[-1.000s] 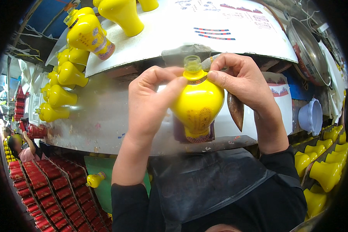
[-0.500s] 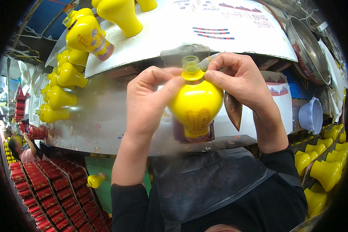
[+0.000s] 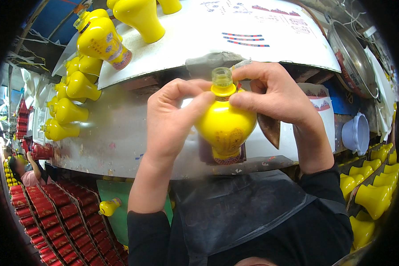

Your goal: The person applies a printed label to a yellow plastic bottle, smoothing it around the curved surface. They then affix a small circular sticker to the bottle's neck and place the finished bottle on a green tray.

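A glossy yellow bottle (image 3: 226, 126) with a clear glass mouth stands upright at the table's front edge, between my hands. A narrow dark patterned band (image 3: 222, 98) runs round the base of its neck. My left hand (image 3: 175, 113) is closed at the neck, thumb pressed on the left of the band. From the other side, my right hand (image 3: 272, 95) presses its thumb at the band's right part, with bent fingers behind the neck. A brown pointed blade-like piece (image 3: 269, 128) sticks out below my right hand; whether the hand holds it is hidden.
Three thin label strips (image 3: 246, 40) lie on the white board (image 3: 195, 31) ahead. A labelled yellow bottle (image 3: 103, 40) and several plain ones stand at left. Stacked red boxes (image 3: 57, 217), a person (image 3: 29, 173), a pale blue basin (image 3: 356, 133) and yellow bottles (image 3: 374, 197) surround the table.
The bottle's mouth has shifted slightly right and down. My right thumb has slid left along the band, nearer the front. My left hand has moved slightly right and down, still at the neck.
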A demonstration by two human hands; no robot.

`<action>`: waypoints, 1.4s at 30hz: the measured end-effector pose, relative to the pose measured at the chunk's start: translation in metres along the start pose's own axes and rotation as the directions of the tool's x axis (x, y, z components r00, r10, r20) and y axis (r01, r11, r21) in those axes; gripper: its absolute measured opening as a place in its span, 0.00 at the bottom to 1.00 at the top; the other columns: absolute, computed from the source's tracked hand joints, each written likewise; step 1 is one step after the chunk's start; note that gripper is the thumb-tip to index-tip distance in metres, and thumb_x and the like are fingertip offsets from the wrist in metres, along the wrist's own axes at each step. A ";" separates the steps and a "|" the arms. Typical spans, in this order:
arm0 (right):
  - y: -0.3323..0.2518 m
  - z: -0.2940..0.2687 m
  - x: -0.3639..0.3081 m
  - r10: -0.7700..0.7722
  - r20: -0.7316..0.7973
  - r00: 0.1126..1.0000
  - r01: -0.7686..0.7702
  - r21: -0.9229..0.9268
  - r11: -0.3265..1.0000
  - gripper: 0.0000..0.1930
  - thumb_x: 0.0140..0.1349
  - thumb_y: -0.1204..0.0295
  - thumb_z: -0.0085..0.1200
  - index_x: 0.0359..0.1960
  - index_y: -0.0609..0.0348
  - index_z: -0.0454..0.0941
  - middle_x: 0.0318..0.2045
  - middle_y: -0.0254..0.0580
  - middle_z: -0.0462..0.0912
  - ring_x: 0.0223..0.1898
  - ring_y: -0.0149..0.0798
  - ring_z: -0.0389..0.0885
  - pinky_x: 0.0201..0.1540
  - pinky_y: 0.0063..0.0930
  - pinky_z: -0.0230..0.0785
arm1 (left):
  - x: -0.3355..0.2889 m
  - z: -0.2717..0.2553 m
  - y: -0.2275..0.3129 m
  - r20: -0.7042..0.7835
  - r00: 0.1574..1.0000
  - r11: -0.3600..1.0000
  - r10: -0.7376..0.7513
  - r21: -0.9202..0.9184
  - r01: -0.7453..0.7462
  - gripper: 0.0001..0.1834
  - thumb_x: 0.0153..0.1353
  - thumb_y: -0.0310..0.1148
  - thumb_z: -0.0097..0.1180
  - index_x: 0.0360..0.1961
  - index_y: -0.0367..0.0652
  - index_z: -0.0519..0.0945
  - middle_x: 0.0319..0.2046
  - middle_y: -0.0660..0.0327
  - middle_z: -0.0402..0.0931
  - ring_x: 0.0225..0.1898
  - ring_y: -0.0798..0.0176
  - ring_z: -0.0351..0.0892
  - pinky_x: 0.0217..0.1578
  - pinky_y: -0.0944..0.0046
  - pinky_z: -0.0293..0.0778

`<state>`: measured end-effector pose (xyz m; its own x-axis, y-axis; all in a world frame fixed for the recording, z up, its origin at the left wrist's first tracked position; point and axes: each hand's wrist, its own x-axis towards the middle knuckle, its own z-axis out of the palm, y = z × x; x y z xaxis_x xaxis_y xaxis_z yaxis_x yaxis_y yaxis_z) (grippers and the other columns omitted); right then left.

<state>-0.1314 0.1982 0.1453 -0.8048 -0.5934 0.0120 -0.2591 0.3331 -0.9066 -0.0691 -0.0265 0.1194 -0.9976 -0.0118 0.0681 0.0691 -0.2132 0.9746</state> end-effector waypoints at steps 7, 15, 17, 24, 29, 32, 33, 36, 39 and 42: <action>-0.012 0.000 0.004 0.004 0.000 1.000 -0.004 -0.029 1.000 0.23 0.57 0.59 0.69 0.46 0.68 0.86 0.32 0.40 0.84 0.30 0.28 0.78 0.32 0.22 0.71 | 0.001 -0.011 0.004 0.070 0.997 0.993 0.027 0.113 -0.035 0.05 0.62 0.23 0.65 0.38 0.33 0.86 0.44 0.57 0.87 0.45 0.69 0.82 0.52 0.67 0.77; -0.007 0.001 -0.001 -0.028 0.018 0.999 0.028 0.021 0.999 0.21 0.58 0.60 0.70 0.47 0.64 0.87 0.30 0.34 0.83 0.25 0.22 0.72 0.26 0.18 0.61 | 0.010 -0.025 0.012 0.175 0.984 0.985 -0.023 0.175 -0.008 0.07 0.62 0.24 0.65 0.39 0.32 0.87 0.39 0.60 0.87 0.42 0.71 0.82 0.48 0.69 0.78; -0.006 0.001 -0.002 -0.037 0.013 0.999 0.036 0.049 0.998 0.21 0.58 0.60 0.70 0.47 0.63 0.87 0.30 0.33 0.82 0.24 0.21 0.71 0.26 0.17 0.60 | 0.015 -0.026 0.013 0.193 0.980 0.978 -0.052 0.208 0.011 0.06 0.62 0.24 0.66 0.39 0.32 0.87 0.37 0.61 0.87 0.40 0.71 0.83 0.47 0.69 0.78; -0.004 0.001 -0.003 -0.071 0.018 0.997 0.070 0.038 0.997 0.20 0.60 0.61 0.69 0.48 0.61 0.88 0.27 0.30 0.80 0.22 0.19 0.69 0.24 0.17 0.56 | 0.032 -0.032 0.009 0.326 0.943 0.977 -0.068 0.212 -0.003 0.06 0.61 0.24 0.67 0.38 0.34 0.88 0.35 0.62 0.87 0.39 0.71 0.82 0.45 0.69 0.79; 0.000 0.002 -0.004 -0.093 0.008 0.996 0.092 0.054 0.994 0.20 0.59 0.60 0.70 0.48 0.61 0.88 0.25 0.29 0.79 0.21 0.18 0.67 0.23 0.17 0.55 | 0.036 -0.035 0.004 0.369 0.929 0.986 -0.037 0.163 -0.025 0.05 0.61 0.24 0.67 0.37 0.34 0.88 0.35 0.62 0.86 0.38 0.71 0.82 0.45 0.69 0.79; 0.002 0.003 -0.005 -0.081 0.010 0.997 0.080 0.096 0.992 0.21 0.59 0.60 0.70 0.48 0.61 0.88 0.25 0.28 0.79 0.21 0.18 0.66 0.23 0.17 0.54 | 0.039 -0.038 0.002 0.391 0.919 0.985 -0.053 0.174 -0.017 0.04 0.59 0.23 0.68 0.36 0.35 0.88 0.38 0.60 0.85 0.40 0.68 0.82 0.46 0.67 0.79; 0.002 0.004 -0.005 -0.077 0.008 0.997 0.075 0.106 0.992 0.21 0.59 0.59 0.71 0.48 0.61 0.88 0.25 0.28 0.79 0.21 0.18 0.66 0.24 0.17 0.54 | 0.040 -0.039 0.003 0.398 0.915 0.982 -0.064 0.188 -0.013 0.04 0.58 0.22 0.69 0.35 0.35 0.87 0.39 0.59 0.85 0.42 0.67 0.82 0.47 0.66 0.79; 0.003 0.004 -0.006 -0.080 -0.003 0.997 0.080 0.121 0.989 0.22 0.58 0.59 0.71 0.48 0.62 0.87 0.25 0.29 0.79 0.21 0.18 0.66 0.24 0.17 0.54 | 0.045 -0.038 0.001 0.431 0.901 0.981 -0.056 0.189 -0.029 0.05 0.59 0.23 0.68 0.37 0.35 0.87 0.39 0.60 0.84 0.42 0.67 0.82 0.47 0.66 0.79; 0.003 0.004 -0.008 -0.084 -0.009 0.996 0.085 0.108 0.991 0.22 0.58 0.58 0.71 0.48 0.62 0.87 0.26 0.29 0.79 0.22 0.19 0.67 0.25 0.17 0.55 | 0.047 -0.035 -0.002 0.457 0.889 0.987 -0.014 0.148 -0.061 0.04 0.61 0.25 0.66 0.36 0.35 0.87 0.36 0.63 0.84 0.39 0.70 0.80 0.44 0.70 0.77; 0.003 0.004 -0.009 -0.081 -0.016 0.997 0.082 0.107 0.991 0.22 0.58 0.58 0.71 0.48 0.61 0.88 0.27 0.30 0.79 0.22 0.19 0.67 0.25 0.17 0.55 | 0.048 -0.034 -0.004 0.458 0.889 0.986 -0.023 0.155 -0.054 0.06 0.61 0.25 0.66 0.38 0.35 0.87 0.36 0.62 0.84 0.39 0.71 0.80 0.44 0.70 0.77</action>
<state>-0.1226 0.2015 0.1408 -0.7895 -0.6068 0.0922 -0.2660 0.2030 -0.9424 -0.1175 -0.0591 0.1111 -0.8868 0.4419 0.1355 0.1222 -0.0585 0.9908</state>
